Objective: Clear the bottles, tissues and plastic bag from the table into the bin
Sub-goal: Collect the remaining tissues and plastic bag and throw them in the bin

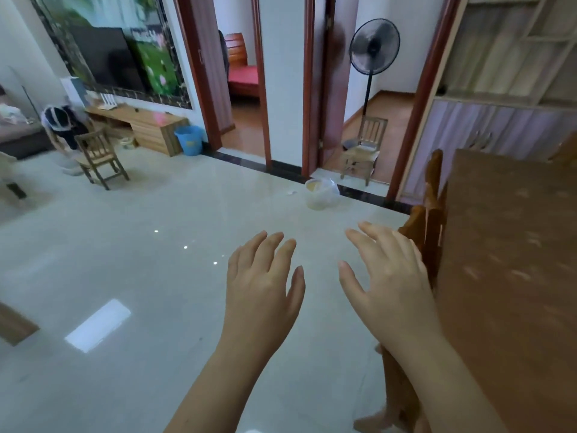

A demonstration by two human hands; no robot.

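Left hand (262, 282), right hand (387, 276): fingers (274, 248) straight, spread, holding nothing, likely free for the next pick-up | desk (505, 245): right of fingers, matte brown wood; bottles, tissues, bag not in view | floor (156, 276): under fingers, glossy pale tile | bin (321, 195): beyond fingertips, round, thin plastic liner, by doorway, likely the drop point.
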